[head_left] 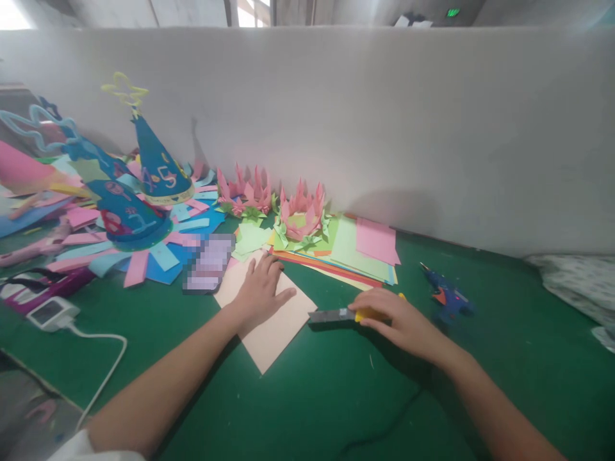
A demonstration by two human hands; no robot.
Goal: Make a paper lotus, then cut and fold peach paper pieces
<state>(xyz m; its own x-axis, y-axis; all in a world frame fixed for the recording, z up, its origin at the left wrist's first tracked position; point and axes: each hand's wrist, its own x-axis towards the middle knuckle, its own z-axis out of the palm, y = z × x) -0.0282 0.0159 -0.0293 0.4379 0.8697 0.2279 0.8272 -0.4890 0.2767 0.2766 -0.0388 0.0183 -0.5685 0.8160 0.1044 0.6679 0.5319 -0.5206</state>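
Note:
My left hand (263,287) lies flat, fingers spread, on a pale peach sheet of paper (269,346) on the green table. In my right hand (391,320) is a utility knife (334,315) with a yellow handle and a broad blade. Its tip points left and reaches the sheet's right corner; whether it touches the paper I cannot tell. Beyond the sheet is a stack of coloured paper (343,246), with a pink sheet (377,240) on top. A folded pink paper lotus (302,214) with green leaves stands on the stack's left part.
A blue glue gun (446,294) lies at right. Left of the sheet is a blurred phone (209,264). Blue cone hats (163,166) and paper strips crowd the left side. A white cable (113,365) runs off the front edge. Behind rises a grey partition (432,115).

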